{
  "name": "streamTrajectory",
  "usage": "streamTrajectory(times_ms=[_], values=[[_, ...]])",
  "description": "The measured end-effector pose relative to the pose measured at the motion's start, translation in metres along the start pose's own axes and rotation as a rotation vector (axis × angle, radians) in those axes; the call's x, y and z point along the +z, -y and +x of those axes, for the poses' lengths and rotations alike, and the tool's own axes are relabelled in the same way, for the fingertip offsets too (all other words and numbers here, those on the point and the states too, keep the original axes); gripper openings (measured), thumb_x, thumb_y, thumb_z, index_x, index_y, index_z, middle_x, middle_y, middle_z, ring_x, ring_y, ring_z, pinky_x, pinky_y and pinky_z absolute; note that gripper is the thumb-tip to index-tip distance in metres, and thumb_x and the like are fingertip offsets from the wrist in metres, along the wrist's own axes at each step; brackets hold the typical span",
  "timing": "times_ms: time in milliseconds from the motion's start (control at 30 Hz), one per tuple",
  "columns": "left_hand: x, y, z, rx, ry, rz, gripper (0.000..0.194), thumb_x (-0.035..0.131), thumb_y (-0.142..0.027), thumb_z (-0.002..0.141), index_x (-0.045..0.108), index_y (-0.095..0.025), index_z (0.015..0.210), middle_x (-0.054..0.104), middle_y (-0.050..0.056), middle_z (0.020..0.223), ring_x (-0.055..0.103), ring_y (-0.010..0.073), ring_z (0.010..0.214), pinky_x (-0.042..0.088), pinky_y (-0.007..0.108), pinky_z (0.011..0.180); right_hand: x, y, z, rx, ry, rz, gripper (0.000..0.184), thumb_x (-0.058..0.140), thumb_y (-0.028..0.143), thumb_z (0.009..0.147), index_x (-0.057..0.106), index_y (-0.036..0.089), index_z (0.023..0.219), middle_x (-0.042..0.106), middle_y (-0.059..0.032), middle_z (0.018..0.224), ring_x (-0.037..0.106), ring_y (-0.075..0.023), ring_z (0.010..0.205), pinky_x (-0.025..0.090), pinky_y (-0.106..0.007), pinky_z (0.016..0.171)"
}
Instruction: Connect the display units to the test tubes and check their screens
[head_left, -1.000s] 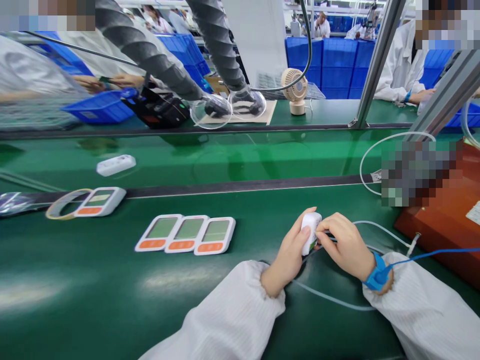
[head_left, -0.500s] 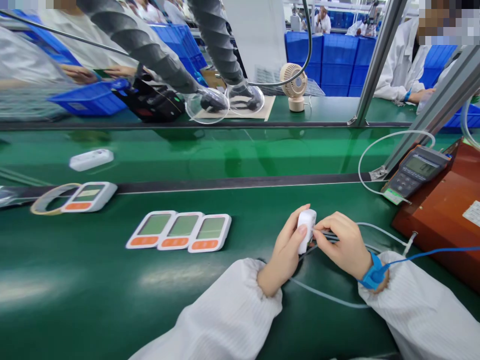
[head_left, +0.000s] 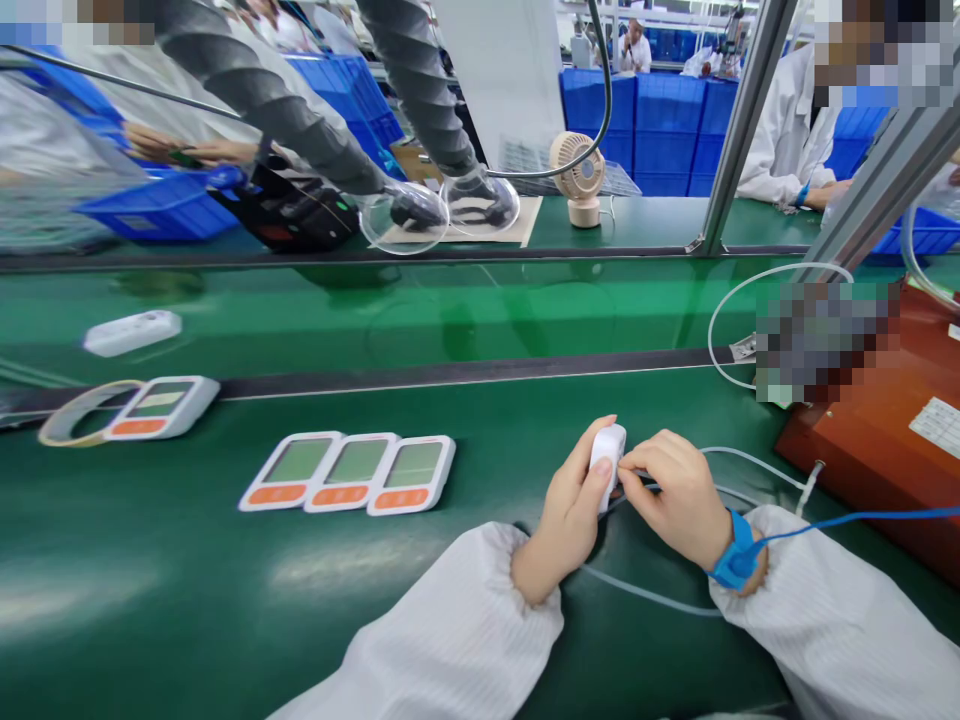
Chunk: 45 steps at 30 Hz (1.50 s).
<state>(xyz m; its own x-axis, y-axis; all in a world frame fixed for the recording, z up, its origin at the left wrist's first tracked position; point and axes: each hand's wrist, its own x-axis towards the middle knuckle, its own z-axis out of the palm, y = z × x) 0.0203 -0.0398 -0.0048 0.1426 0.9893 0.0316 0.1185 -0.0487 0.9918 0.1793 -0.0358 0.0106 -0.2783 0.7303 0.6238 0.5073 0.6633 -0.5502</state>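
Note:
My left hand (head_left: 570, 505) is closed around a small white plastic device (head_left: 607, 464), held on edge so that its front face is hidden from me. Close against the device's right side, my right hand (head_left: 675, 495) has thumb and fingertips pinched together. What sits between those fingertips is too small to make out. Thin grey leads (head_left: 649, 487) run behind the right fingers toward the device. A blue wrist strap (head_left: 737, 552) with a blue cord circles my right wrist. To the left lie several white devices with grey screens and orange button strips, among them this nearest one (head_left: 412, 475).
Another screened device (head_left: 161, 408) rests against a tape roll (head_left: 82, 412) by the dark rail. On the green conveyor lies a white device (head_left: 133, 332). An orange-brown box (head_left: 862, 440) with tubing stands right. Beyond are two grey ducts (head_left: 420, 90), a fan (head_left: 580, 175) and co-workers.
The white device on the conveyor has moved left. My view has shifted slightly. Both hands keep nearly the same pose at the held device.

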Motion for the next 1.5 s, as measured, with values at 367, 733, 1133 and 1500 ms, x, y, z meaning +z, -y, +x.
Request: streamTrajectory(times_ms=[367, 733, 1133, 1500], values=[[0.000, 0.005, 0.010, -0.049, -0.078, -0.500, 0.088, 0.082, -0.046, 0.075, 0.033, -0.031, 0.146, 0.060, 0.002, 0.108, 0.063, 0.0170, 0.090, 0.054, 0.029, 0.080, 0.001, 0.006, -0.004, -0.013, 0.038, -0.076, 0.029, 0.053, 0.034, 0.101, 0.055, 0.015, 0.123, 0.068, -0.0124, 0.106, 0.066, -0.0251, 0.092, 0.054, -0.037, 0.076], [-0.015, 0.001, 0.019, -0.146, 0.284, -0.313, 0.085, 0.071, -0.048, 0.086, 0.025, -0.022, 0.153, 0.063, 0.011, 0.120, 0.066, 0.0203, 0.094, 0.056, 0.032, 0.080, 0.004, -0.016, -0.004, 0.578, 0.243, 0.294, 0.056, 0.043, 0.038, 0.100, 0.034, 0.012, 0.149, 0.070, -0.0103, 0.102, 0.069, -0.0231, 0.077, 0.054, -0.032, 0.069], [-0.021, 0.003, 0.021, -0.203, 0.435, -0.290, 0.092, 0.067, -0.046, 0.090, 0.007, -0.024, 0.156, 0.062, -0.002, 0.076, 0.054, 0.0077, 0.054, 0.046, 0.019, 0.051, 0.004, -0.022, -0.005, 0.590, 0.319, 0.353, 0.049, 0.042, 0.037, 0.101, 0.037, 0.014, 0.143, 0.066, -0.0042, 0.084, 0.062, -0.0199, 0.066, 0.047, -0.029, 0.061], [-0.019, 0.003, 0.021, -0.240, 0.403, -0.330, 0.093, 0.072, -0.048, 0.085, 0.013, -0.022, 0.153, 0.062, -0.002, 0.073, 0.056, 0.0102, 0.054, 0.043, 0.019, 0.050, 0.000, -0.017, 0.001, 0.648, 0.380, 0.352, 0.048, 0.045, 0.035, 0.097, 0.037, 0.017, 0.141, 0.063, 0.0007, 0.072, 0.060, -0.0192, 0.055, 0.048, -0.029, 0.058]])
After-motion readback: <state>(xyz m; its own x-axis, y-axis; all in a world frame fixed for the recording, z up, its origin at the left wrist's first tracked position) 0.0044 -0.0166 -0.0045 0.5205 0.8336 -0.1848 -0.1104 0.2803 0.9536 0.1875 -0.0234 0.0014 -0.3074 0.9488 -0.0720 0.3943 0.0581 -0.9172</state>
